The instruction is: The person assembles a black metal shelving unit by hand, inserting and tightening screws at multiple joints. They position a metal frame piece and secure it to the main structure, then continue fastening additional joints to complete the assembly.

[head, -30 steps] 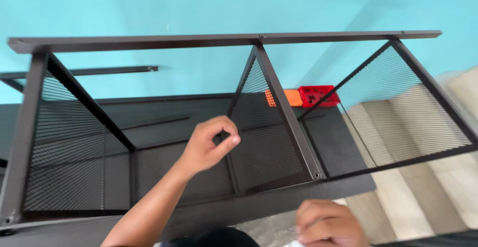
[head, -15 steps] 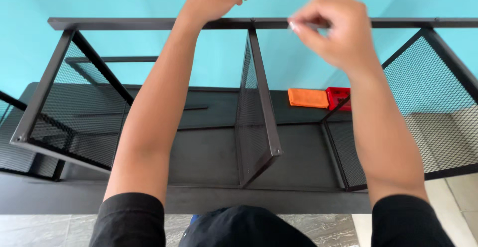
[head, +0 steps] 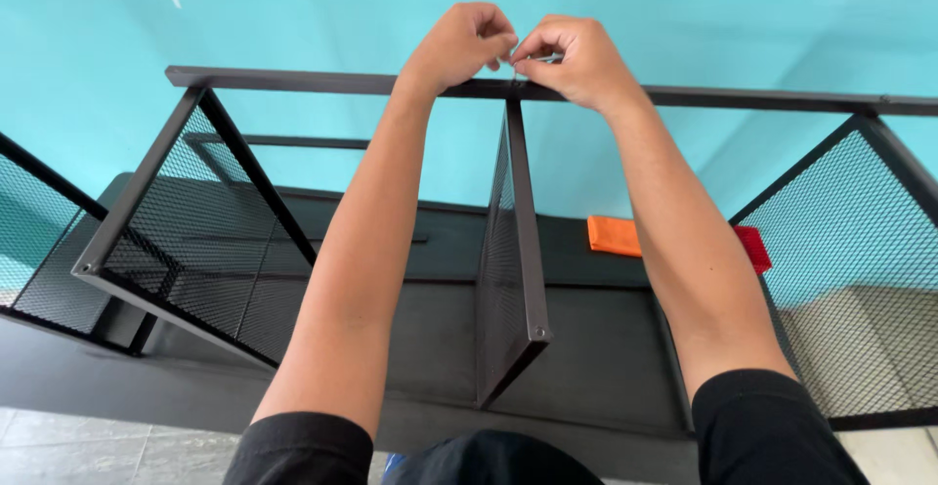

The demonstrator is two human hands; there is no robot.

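Note:
A black metal rack frame with mesh side panels stands in front of me against a turquoise wall. Its long top back rail runs left to right. A middle mesh divider panel meets that rail at the centre. My left hand and my right hand are both stretched out to that joint, fingertips pinched together over a small metal piece, too small to name. Both forearms reach over the frame.
A left mesh panel and a right mesh panel flank the divider. A black shelf board lies below. An orange flat object and a red one rest on it by the wall. Grey floor tiles show at bottom left.
Both hands rose from low inside the frame to the top back rail and came together at the divider joint. The view tilted up toward the wall.

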